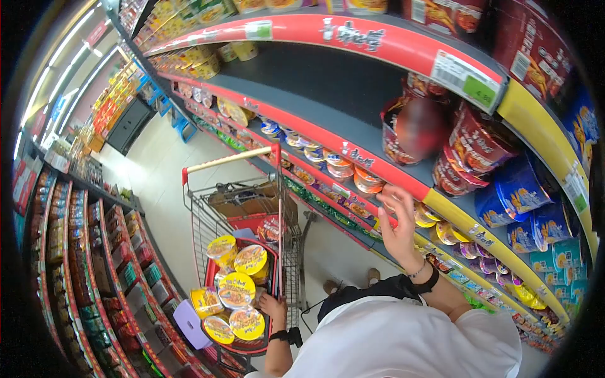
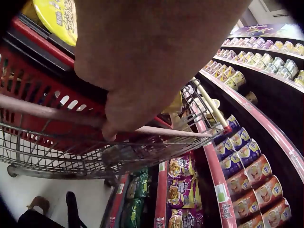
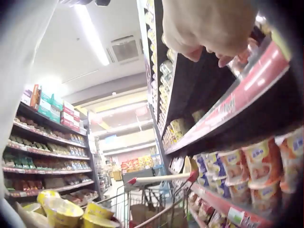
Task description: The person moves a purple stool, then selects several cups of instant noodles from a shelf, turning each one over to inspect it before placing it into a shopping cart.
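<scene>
My left hand [image 1: 274,307] grips the side rail [image 2: 47,110] of the metal shopping cart, beside a red basket [image 2: 47,85] that sits in it. Several yellow-lidded instant noodle tubs [image 1: 237,290] are heaped in the basket, and a red noodle tub [image 1: 270,230] lies near its far end. My right hand [image 1: 398,220] is raised in front of the shelf's red edge strip [image 1: 353,154], fingers loosely bent and nothing held. Beyond it on that shelf stand dark red noodle tubs [image 1: 482,138], with blue tubs [image 1: 517,195] to their right.
The cart's handle [image 1: 230,157] points up the aisle. A brown cardboard box [image 1: 242,201] lies inside the cart. Lower shelves hold orange noodle tubs [image 2: 256,190] and purple packets [image 2: 183,192]. Another stocked rack [image 1: 75,252] lines the left side. A lilac panel [image 1: 192,324] stands beside the basket.
</scene>
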Available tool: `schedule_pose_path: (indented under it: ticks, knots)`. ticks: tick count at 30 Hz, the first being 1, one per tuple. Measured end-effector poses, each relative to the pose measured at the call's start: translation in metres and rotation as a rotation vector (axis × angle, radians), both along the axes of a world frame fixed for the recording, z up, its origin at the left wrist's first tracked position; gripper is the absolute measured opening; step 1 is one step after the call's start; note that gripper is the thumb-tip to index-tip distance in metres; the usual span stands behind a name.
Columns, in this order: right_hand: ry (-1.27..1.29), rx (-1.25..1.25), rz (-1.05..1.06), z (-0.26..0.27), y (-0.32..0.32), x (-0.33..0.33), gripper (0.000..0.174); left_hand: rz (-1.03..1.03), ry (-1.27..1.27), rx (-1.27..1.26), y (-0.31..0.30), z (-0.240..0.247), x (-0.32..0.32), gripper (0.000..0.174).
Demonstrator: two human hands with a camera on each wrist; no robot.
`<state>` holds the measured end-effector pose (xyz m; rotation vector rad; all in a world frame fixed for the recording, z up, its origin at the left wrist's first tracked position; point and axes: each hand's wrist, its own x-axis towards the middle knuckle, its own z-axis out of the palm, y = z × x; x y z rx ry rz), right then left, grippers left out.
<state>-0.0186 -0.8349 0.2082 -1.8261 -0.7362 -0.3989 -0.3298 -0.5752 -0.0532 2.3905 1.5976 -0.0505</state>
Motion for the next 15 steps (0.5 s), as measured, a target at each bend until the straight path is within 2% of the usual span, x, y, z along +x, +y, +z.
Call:
schedule_pose_path:
  ticks: [1,2,4,5,6,7,8,10,12,14,15]
  knots:
    - [-0.220,-0.048,-0.150,0.013,-0.002,0.005,0.029,-0.011,-0.001,0.002,-0.005,-0.001,-0.001,0.083]
    - [-0.222,-0.046,-0.157,0.027,-0.003,0.009,0.029,-0.003,-0.005,-0.032,-0.010,-0.002,-0.004,0.084]
    - [-0.025,0.161,-0.133,0.049,-0.005,0.020,0.038,0.008,-0.012,-0.066,-0.021,0.002,-0.006,0.085]
    - [-0.027,0.161,-0.131,0.053,-0.007,0.030,0.038,0.024,-0.030,-0.082,-0.027,0.004,-0.006,0.084]
    - [-0.137,0.089,-0.190,0.057,-0.008,0.041,0.044,0.041,-0.048,-0.097,-0.032,0.003,-0.008,0.084]
    - [-0.251,0.020,-0.248,0.060,-0.008,0.048,0.050,-0.038,-0.043,0.059,-0.033,-0.008,-0.013,0.090]
    - [-0.253,0.020,-0.241,0.063,-0.007,0.052,0.050,-0.030,-0.044,0.059,-0.037,-0.012,-0.015,0.090]
    - [-0.083,0.052,-0.272,0.071,-0.002,0.056,0.056,0.043,-0.053,-0.103,-0.048,0.007,-0.010,0.083]
    - [-0.120,0.000,-0.319,0.066,-0.003,0.066,0.056,0.017,-0.040,-0.140,-0.052,0.018,-0.011,0.083]
    - [-0.148,-0.106,-0.394,0.059,-0.004,0.074,0.047,-0.017,-0.029,-0.170,-0.051,0.029,-0.010,0.082]
    - [-0.147,-0.105,-0.389,0.056,-0.004,0.077,0.047,-0.124,-0.071,-0.164,-0.054,0.037,-0.009,0.081]
